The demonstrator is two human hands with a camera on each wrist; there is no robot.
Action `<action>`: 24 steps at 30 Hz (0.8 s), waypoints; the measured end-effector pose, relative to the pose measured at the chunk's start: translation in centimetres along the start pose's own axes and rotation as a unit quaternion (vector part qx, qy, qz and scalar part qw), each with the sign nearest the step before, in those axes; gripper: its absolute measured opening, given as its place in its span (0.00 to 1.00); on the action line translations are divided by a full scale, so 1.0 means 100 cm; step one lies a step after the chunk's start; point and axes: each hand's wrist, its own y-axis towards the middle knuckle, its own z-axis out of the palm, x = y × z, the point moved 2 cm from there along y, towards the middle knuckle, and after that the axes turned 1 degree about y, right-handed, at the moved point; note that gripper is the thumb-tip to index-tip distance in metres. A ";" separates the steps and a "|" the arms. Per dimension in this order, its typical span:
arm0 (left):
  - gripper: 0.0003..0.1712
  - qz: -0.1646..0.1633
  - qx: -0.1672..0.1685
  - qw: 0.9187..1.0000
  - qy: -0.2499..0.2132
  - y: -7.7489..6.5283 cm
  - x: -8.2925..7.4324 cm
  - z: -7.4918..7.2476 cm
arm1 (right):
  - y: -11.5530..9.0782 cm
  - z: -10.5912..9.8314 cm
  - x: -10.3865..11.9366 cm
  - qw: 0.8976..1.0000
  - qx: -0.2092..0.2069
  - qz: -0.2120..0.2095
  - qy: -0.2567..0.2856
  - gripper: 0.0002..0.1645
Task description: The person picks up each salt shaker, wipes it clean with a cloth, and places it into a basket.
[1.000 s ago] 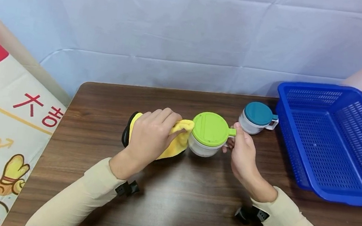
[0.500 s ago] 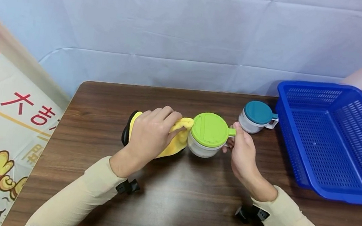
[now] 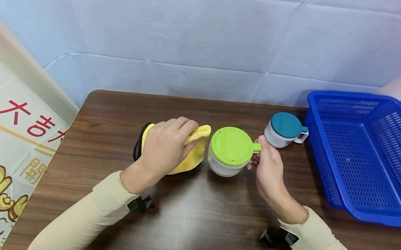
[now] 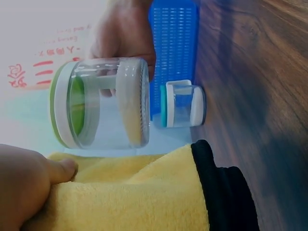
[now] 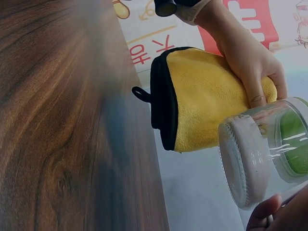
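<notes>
My left hand [image 3: 166,146] pinches a folded yellow towel [image 3: 195,157] with black edging, thumb pressed on its top fold. The towel hangs down just left of a clear glass seasoning jar [image 3: 225,168] with a round green lid [image 3: 231,146]; a narrow gap shows between them in the head view. My right hand [image 3: 271,170] grips the jar by its side handle, thumb near the lid's tab. In the left wrist view the jar [image 4: 108,103] hangs above the table, a whitish layer at its bottom. The right wrist view shows the towel's black loop [image 5: 140,94].
A second, similar jar with a teal lid [image 3: 286,125] stands behind my right hand, its handle toward a blue plastic basket [image 3: 341,190] on the right. All rest on a dark wooden table [image 3: 188,231]. A pale sheet [image 3: 210,39] hangs along the back edge.
My left hand and the towel have shifted slightly left, away from the jar, opening a small gap. The green-lidded jar has come slightly toward me; my right hand keeps its grip.
</notes>
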 end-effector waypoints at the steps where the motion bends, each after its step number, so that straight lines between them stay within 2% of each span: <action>1: 0.14 -0.001 -0.002 1.000 -0.001 0.000 0.001 0.000 | 0.000 0.000 0.000 1.000 -0.002 0.001 0.000 0.32; 5: 0.13 -0.001 -0.010 1.000 -0.015 -0.001 0.003 -0.001 | 0.001 -0.001 0.000 1.000 -0.006 0.004 -0.004 0.32; 12: 0.12 -0.007 -0.003 0.998 -0.070 0.000 0.010 -0.004 | 0.001 -0.002 0.001 1.000 -0.004 0.006 -0.006 0.32; 16: 0.11 0.003 -0.006 0.996 -0.089 0.001 0.011 -0.004 | 0.001 -0.002 0.001 1.000 -0.002 0.005 -0.007 0.33; 24: 0.11 0.020 0.016 0.993 -0.111 0.001 0.009 -0.005 | 0.001 -0.001 0.000 1.000 -0.002 0.003 -0.008 0.32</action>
